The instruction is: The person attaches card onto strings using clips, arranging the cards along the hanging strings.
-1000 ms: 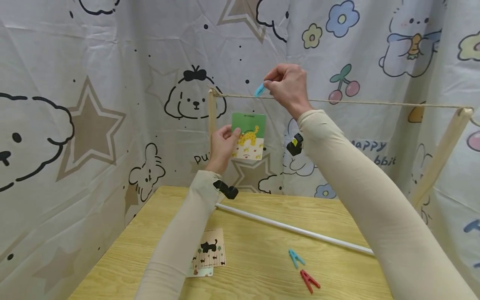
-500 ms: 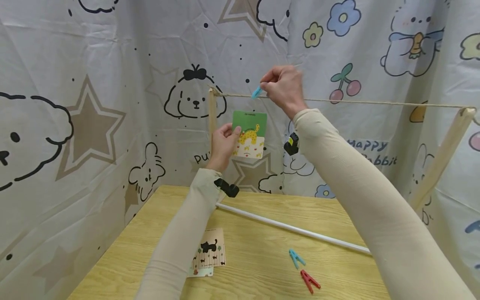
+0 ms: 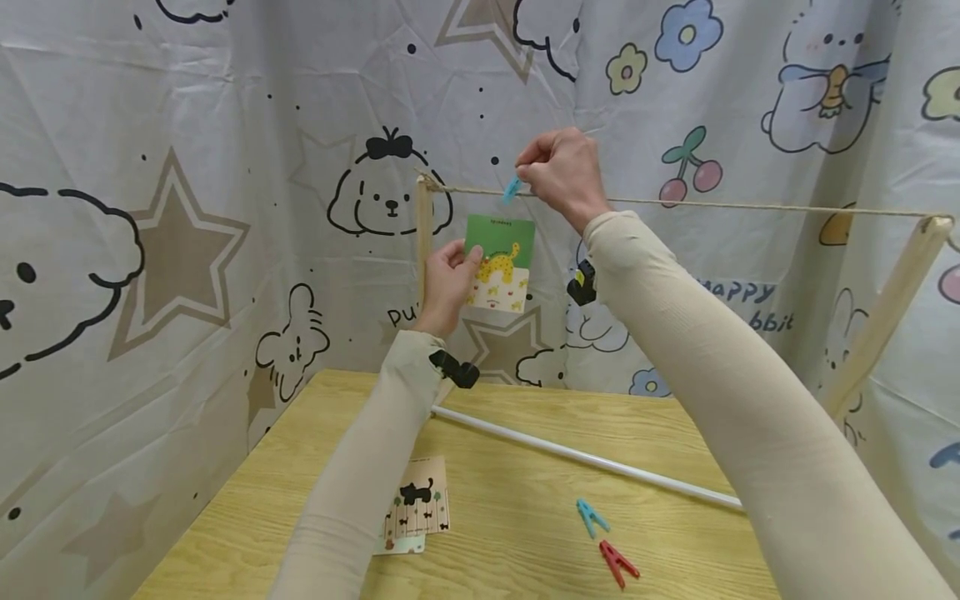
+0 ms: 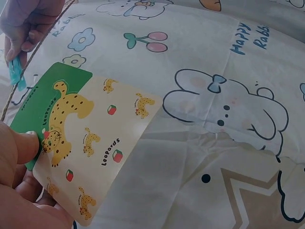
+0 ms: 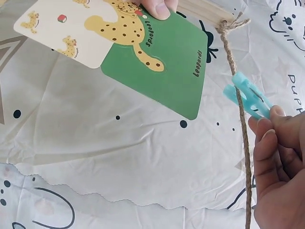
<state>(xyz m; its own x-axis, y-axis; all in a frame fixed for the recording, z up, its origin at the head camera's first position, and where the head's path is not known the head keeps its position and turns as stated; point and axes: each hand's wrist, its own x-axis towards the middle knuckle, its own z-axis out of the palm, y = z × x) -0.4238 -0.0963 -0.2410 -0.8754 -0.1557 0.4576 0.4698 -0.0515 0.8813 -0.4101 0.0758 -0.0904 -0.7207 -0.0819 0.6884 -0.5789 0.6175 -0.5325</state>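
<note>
My left hand (image 3: 448, 283) pinches the left edge of a green and cream leopard card (image 3: 501, 262), held up just below the rope (image 3: 660, 202). The thumb lies on the card's printed face in the left wrist view. Above and to the right, my right hand (image 3: 564, 173) pinches a light blue clothespin (image 3: 512, 189) by its handle end. In the right wrist view the clothespin's jaws are parted, one on each side of the rope. A gap shows between the card (image 5: 157, 71) and the rope (image 5: 241, 124).
Wooden posts (image 3: 424, 225) (image 3: 885, 308) carry the rope at both ends. A white rod (image 3: 585, 455) crosses the table (image 3: 525, 533). A blue clothespin (image 3: 592, 518), a red clothespin (image 3: 618, 562) and cards (image 3: 423, 500) lie on it. A printed curtain (image 3: 225, 250) hangs behind.
My left hand has raised the card slightly toward the rope. My right hand has shifted a little to the left and lowered the clothespin onto the rope line.
</note>
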